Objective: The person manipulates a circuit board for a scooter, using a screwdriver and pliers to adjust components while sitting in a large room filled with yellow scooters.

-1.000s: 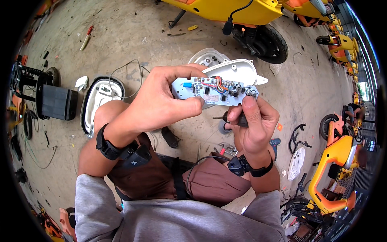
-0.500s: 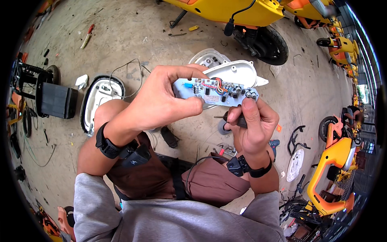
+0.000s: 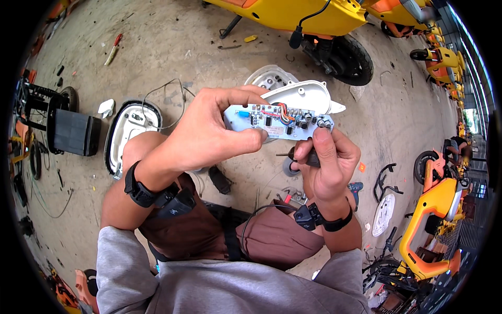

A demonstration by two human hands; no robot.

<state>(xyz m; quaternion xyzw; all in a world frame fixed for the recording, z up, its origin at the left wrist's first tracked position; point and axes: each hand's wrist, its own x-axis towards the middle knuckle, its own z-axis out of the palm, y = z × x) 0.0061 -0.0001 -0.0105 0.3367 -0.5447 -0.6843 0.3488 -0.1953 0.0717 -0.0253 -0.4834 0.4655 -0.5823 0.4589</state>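
Observation:
A pale blue circuit board (image 3: 277, 121), with small components and coloured wires, is level in front of me. My left hand (image 3: 219, 125) grips its left end, thumb on the near edge. My right hand (image 3: 334, 159) pinches the board's right end while its curled fingers also hold a black-handled screwdriver (image 3: 314, 157) below it, thin shaft pointing left. Just beyond the board, a white plastic housing (image 3: 303, 94) overlaps another white shell with small parts (image 3: 261, 76). To the left, an open white housing with black rim (image 3: 128, 136) lies on the floor beside a cable.
Yellow scooters (image 3: 293, 15) stand ahead and at right (image 3: 423, 230). A black box on a frame (image 3: 76, 131) is at left. A red-handled tool (image 3: 112, 49), a black bracket (image 3: 387, 180) and a white panel (image 3: 383, 214) lie on the concrete floor (image 3: 141, 47). Another person (image 3: 456, 149) is at far right.
The board and both hands have shifted very slightly down in the picture; the grips look the same.

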